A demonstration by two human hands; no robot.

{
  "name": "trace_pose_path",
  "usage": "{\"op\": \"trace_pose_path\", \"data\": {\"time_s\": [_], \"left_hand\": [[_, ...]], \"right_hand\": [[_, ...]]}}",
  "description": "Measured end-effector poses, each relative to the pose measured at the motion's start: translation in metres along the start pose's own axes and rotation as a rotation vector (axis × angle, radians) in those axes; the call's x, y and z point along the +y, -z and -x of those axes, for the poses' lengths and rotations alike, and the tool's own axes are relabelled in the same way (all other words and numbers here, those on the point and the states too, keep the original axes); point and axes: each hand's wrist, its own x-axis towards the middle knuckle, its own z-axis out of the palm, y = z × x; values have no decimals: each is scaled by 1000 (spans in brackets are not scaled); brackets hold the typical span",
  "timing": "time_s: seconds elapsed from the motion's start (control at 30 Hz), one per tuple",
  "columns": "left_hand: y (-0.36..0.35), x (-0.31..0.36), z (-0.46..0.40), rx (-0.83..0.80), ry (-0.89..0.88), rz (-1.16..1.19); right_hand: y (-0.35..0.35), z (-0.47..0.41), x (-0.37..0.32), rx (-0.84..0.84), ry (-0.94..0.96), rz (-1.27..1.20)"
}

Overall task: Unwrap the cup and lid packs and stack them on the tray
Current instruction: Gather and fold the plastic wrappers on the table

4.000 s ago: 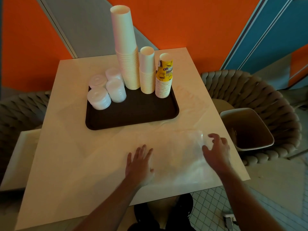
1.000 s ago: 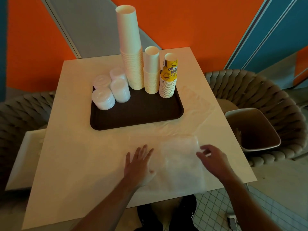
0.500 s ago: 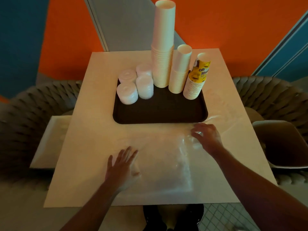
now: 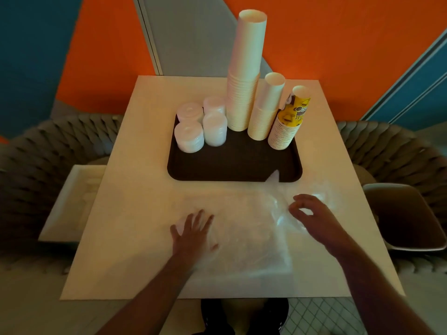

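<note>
head view, the only one we have: the dark tray (image 4: 232,165) sits at the far middle of the bench (image 4: 135,213), and it's well stocked. three cup stacks stand along its back right: a very tall plain paper cup stack (image 4: 244,76), a shorter plain cup stack (image 4: 264,110) just beside it, and a yellow printed cup stack (image 4: 287,124) at the right end. to the left, four short white lid stacks (image 4: 200,124) cluster together, touching or nearly so. nothing on the tray looks wrapped, though clear film would be hard to spot in this light.

nearer the person, loose clear plastic wrapping (image 4: 244,228) lies spread on the bench, one corner poking up over the tray's front rim. the left hand (image 4: 193,235) rests flat on the film, fingers straight and spread, pinning it down. the right hand (image 4: 312,216) sits at the film's right side with fingers curled; thumb and forefinger look to be nipping a fold of plastic, though the blur leaves that a little unsure.

my read: the unwrapping and stacking look finished, with no unopened packs in sight. what's left seems to be tidying the empty wrap, perhaps into the bin (image 4: 406,218) just off the bench's right edge.
</note>
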Motion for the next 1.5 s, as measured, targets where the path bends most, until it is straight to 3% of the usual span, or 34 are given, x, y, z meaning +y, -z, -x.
{"op": "trace_pose_path", "data": {"time_s": [0.1,0.23,0.3,0.43,0.57,0.73,0.9,1.5], "left_hand": [[10,15,2,87,27,221],[33,46,13,124,0,1008],[41,55,18,105,-32,1093],[39,46,20,203,-121,1067],[33,20,18,282,-84,998],[23,-11,9,229,-15,795],[18,-31,2,141,-22,767],[28,-41,-19,127,-26,709]], "right_hand": [[-22,22,-15,22,103,119],[-60,42,-34,26,114,225],[-80,49,-40,37,112,254],[-112,61,-49,-1,124,316],[-132,70,-54,-78,150,333],[-132,68,-48,-88,157,278],[-123,57,-36,-73,133,359],[-130,40,-20,-167,151,604]]}}
